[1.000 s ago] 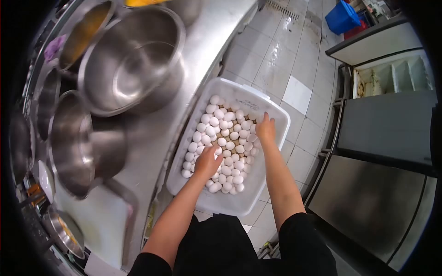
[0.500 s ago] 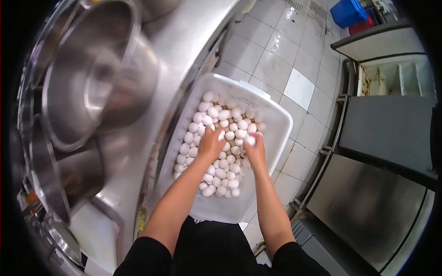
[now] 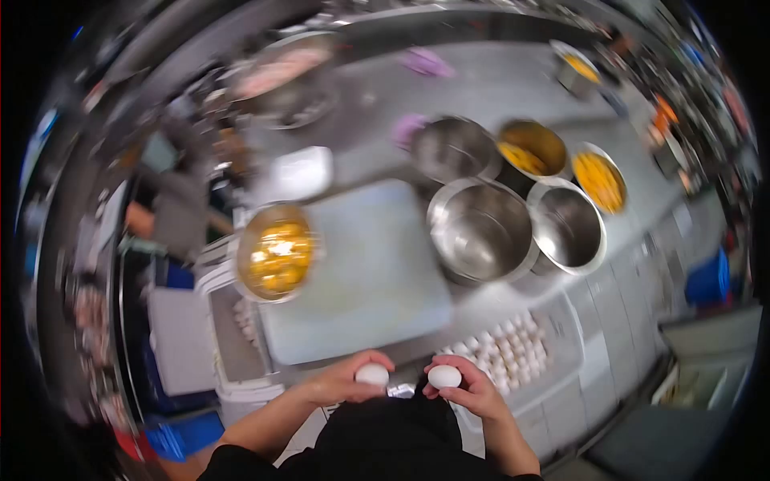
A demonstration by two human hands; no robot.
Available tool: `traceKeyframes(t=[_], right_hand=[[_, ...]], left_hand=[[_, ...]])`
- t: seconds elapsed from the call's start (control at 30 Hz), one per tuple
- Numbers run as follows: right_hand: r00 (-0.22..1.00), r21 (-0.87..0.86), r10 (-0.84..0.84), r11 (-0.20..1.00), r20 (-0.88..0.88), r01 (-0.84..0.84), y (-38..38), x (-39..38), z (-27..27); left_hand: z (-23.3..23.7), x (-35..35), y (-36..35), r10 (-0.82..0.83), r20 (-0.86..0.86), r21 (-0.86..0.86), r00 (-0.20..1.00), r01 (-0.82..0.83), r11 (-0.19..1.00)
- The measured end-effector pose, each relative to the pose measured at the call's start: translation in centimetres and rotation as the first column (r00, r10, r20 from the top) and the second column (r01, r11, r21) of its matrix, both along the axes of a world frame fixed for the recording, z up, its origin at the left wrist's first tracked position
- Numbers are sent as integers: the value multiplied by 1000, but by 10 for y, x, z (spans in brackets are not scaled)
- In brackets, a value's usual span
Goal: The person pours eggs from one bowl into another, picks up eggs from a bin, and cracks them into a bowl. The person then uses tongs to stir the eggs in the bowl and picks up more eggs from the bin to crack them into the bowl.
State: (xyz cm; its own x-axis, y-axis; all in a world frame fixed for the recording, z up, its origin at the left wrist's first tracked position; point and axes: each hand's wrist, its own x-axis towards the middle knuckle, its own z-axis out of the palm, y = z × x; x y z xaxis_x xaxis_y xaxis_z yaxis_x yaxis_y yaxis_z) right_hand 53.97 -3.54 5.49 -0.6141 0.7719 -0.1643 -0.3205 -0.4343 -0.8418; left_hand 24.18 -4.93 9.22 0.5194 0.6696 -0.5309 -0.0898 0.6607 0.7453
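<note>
1. My left hand (image 3: 350, 379) was wrapped round one egg (image 3: 372, 373) at the frame's bottom centre, just below the board (image 3: 365, 268).
2. My right hand (image 3: 480, 394) held a second egg (image 3: 444, 377) to its right, the two apart.
3. More eggs (image 3: 509, 345) lay in a tub (image 3: 568, 333) at lower right.
4. A bowl (image 3: 244, 263) of yolks (image 3: 282, 256) stood centre left; steel pots (image 3: 481, 236) stood on the worktop (image 3: 377, 104), right of centre.

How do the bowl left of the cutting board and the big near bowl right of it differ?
The left bowl holds glossy yellow contents, apparently yolks; the big near bowl shows bare metal inside. The left bowl looks smaller than the big near bowl. Both are round, open-topped and metal.
</note>
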Motion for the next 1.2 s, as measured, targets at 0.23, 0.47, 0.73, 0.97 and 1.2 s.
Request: traceKeyframes(t=[0.23, 0.47, 0.73, 0.97, 1.2], right_hand=[[978, 272, 134, 946, 162, -174, 132, -255, 77], [944, -6, -313, 949, -106, 314, 196, -459, 86], [991, 56, -80, 995, -107, 87, 186, -489, 66], [982, 304, 30, 949, 185, -87, 173, -430, 64], [952, 332, -93, 943, 291, -9, 172, -398, 41]], left_hand=[[6, -212, 29, 939, 18, 394, 344, -865, 309], [18, -326, 112, 984, 170, 355, -52, -928, -111], [33, -299, 114, 936, 83, 396, 341, -873, 283], [22, -271, 87, 895, 28, 509, 446, -777, 371], [25, -233, 70, 771, -446, 761, 456, -261, 594]])
